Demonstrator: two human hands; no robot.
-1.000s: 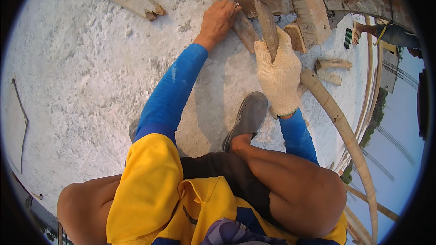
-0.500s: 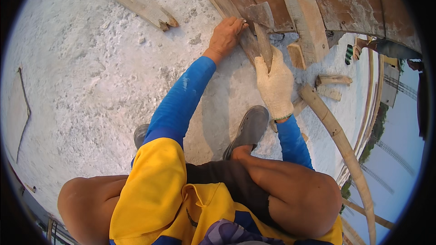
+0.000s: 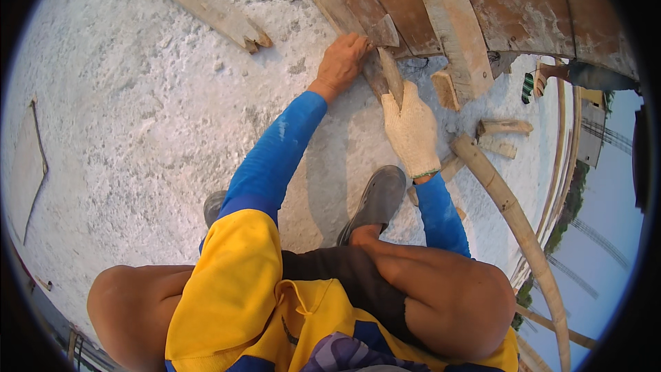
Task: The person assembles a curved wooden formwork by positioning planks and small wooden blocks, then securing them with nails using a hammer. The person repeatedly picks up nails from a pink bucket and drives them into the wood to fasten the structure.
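Note:
My bare left hand [image 3: 341, 62] is closed at the edge of a long wooden plank [image 3: 329, 1]. Its thumb and fingertips are pinched together, and whatever they hold is too small or hidden to make out. In a pale knit glove, my right hand [image 3: 411, 127] grips the wooden handle of a hatchet [image 3: 391, 72]. The flat metal head of the hatchet lies right beside my left fingertips, over the plank and the brown panel [image 3: 413, 0] alongside it. The plank's lower end runs down behind the handle.
A split board [image 3: 206, 7] lies on the rough whitish floor at far left. A wooden beam [image 3: 454, 27] crosses the panel, with small wood offcuts [image 3: 506, 127] nearby. To the right, a long curved-looking pole [image 3: 513, 213] reaches past my knee. Another person's foot [image 3: 544, 77] shows at far right.
The hatchet head has shifted a little left and down, closer to my left fingertips, and my gloved right hand has moved slightly left with it. My left hand stays at the plank.

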